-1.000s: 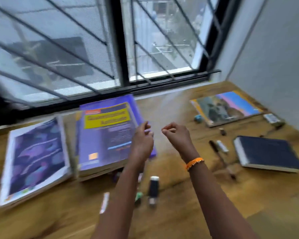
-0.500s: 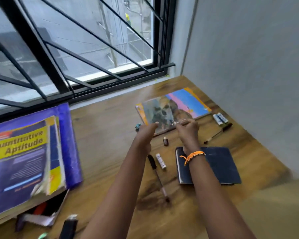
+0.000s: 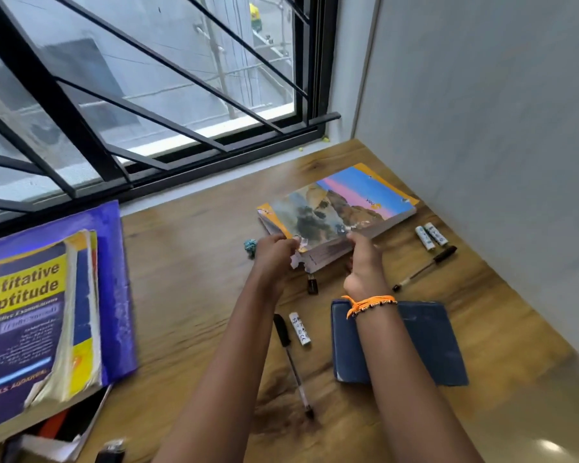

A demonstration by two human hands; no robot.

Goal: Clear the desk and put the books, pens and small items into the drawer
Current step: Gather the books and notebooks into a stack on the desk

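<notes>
Both hands grip the near edge of the colourful book (image 3: 345,202), which lies toward the far right corner of the wooden desk (image 3: 194,262), close to the grey wall (image 3: 482,128). Left hand (image 3: 274,252) holds the book's near-left corner, fingers curled around the torn cover edge. Right hand (image 3: 365,259) holds the near edge further right, thumb on top of the cover and fingers under the page block. The near edge of the book is raised slightly off the desk; the far edge appears to rest on it. An orange wristband (image 3: 370,304) sits on the right wrist.

Items on the desk around the book:
- A small teal object (image 3: 250,246) just left of the left hand.
- A small dark clip-like item (image 3: 312,286) between the two forearms; its exact type cannot be determined.
- A black pen (image 3: 293,359) and a white battery (image 3: 300,329) side by side, nearer the person.
- A dark blue notebook (image 3: 425,345) lying flat, partly under the right forearm.
- Two white batteries (image 3: 431,235) and a second pen (image 3: 423,269) near the wall, right of the book.

At the left, a stack of books (image 3: 41,315) topped by a "Quantitative Aptitude" title rests on a purple folder (image 3: 114,262). A barred window (image 3: 147,95) runs along the far edge of the desk.
</notes>
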